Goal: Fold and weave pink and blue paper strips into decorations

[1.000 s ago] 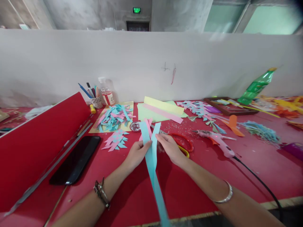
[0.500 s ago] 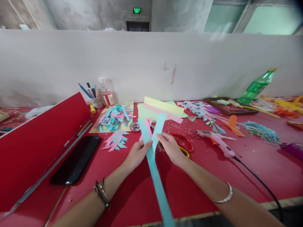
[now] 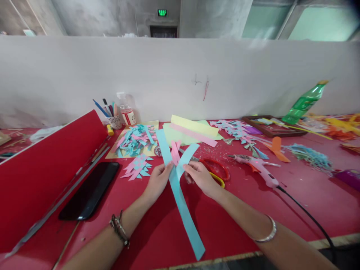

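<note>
Red table (image 3: pixel 157 232) | left grip (image 3: pixel 156 182), right grip (image 3: pixel 200 177): both pinched on two blue strips (image 3: pixel 182 210) | one scissors (image 3: pixel 218 171)

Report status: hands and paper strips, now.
Left hand and right hand both pinching blue strips, splayed in a V over the red table. Pink strip between them. Scissors beside right hand, not blocking.

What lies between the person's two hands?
In the head view, crossed blue paper strips, pinched by the left hand and right hand, with pink strips above.
</note>
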Action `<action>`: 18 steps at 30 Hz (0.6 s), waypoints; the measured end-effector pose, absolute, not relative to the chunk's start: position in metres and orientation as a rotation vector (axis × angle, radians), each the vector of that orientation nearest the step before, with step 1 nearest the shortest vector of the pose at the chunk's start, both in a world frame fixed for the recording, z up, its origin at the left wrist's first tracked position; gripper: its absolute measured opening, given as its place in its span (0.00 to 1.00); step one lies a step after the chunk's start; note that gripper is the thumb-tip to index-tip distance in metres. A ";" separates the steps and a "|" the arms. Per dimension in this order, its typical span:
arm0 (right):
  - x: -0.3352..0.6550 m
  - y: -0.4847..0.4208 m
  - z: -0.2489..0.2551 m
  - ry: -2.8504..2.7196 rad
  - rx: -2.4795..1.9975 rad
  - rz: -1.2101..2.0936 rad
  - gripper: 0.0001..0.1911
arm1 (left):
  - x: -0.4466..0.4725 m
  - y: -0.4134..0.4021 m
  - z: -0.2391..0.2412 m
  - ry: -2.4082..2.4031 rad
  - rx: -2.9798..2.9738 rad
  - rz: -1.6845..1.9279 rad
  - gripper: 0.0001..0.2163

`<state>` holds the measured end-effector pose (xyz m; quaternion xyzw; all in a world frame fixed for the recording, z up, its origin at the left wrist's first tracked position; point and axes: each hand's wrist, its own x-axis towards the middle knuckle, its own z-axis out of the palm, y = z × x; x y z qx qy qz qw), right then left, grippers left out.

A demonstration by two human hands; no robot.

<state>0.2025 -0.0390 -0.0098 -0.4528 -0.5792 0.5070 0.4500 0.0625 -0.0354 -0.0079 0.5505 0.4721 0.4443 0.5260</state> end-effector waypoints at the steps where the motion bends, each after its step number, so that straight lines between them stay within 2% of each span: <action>1: 0.203 -0.038 -0.010 -1.416 -1.117 1.238 0.15 | 0.063 -0.036 -0.008 1.093 1.303 1.032 0.19; 7: 0.202 -0.038 -0.010 -1.404 -1.119 1.170 0.16 | 0.066 -0.037 -0.010 1.141 1.393 0.888 0.19; 18: 0.205 -0.040 -0.006 -1.559 -1.095 1.122 0.17 | 0.060 -0.031 -0.009 1.312 1.431 1.101 0.20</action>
